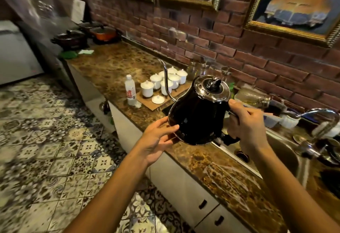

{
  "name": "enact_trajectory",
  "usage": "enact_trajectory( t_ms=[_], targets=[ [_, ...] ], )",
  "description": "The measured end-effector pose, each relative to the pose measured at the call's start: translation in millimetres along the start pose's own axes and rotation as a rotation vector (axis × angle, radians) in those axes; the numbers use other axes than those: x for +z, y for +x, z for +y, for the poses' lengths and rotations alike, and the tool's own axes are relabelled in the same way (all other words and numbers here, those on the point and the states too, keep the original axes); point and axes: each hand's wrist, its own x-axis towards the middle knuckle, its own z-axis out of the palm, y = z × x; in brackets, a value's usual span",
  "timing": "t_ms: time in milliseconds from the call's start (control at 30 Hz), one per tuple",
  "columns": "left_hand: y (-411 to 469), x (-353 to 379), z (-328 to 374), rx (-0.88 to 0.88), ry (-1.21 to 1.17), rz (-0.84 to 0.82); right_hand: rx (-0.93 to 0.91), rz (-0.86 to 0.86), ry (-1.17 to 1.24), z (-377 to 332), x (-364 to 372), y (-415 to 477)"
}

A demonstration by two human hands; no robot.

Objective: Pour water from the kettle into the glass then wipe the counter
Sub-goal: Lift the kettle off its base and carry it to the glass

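- The right hand (244,122) is wrapped tight around the handle of the black kettle (196,116), thumb pressed on the top of the handle just behind the lid, fingers curled shut round the grip.
- The left hand (158,140) is spread open, palm turned up and inward, with its fingertips (174,127) touching the kettle's lower side near the base; it supports rather than grips.
- Between the two hands the kettle is held off the worktop (114,67), tilted slightly, its shiny lid (211,88) facing up and its thin gooseneck spout (165,78) rising away from the hands.
- Under the right hand lies the steel sink (283,151), with the curved tap (323,120) further out to that hand's right.
- Beyond the spout, well past the left hand, a group of white lidded cups (163,83) stands on a brown board (156,103), one loose white lid (157,99) lying on the board.
- Just left of the board stands a clear plastic bottle (130,91) with a red label.
- Beyond the kettle, against the brick wall (220,44), stand several clear glasses (225,72); which one is meant for pouring cannot be told.
- Far out past the left hand, at the worktop's end, sit dark pots and an orange pot (104,33).
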Motion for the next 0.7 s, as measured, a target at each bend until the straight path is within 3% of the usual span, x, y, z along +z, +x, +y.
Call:
enact_trajectory(
  t_ms=[233,433,700],
  targets=[
    [36,6,5,0.011,0.034,0.024,0.014,-0.017,0.005,11,-4,40],
    [86,32,9,-0.019,-0.043,0.168,0.01,-0.083,0.08,25,-24,90],
    [132,55,13,-0.009,-0.046,0.231,0.05,-0.076,0.085,42,-36,137]
  ],
)
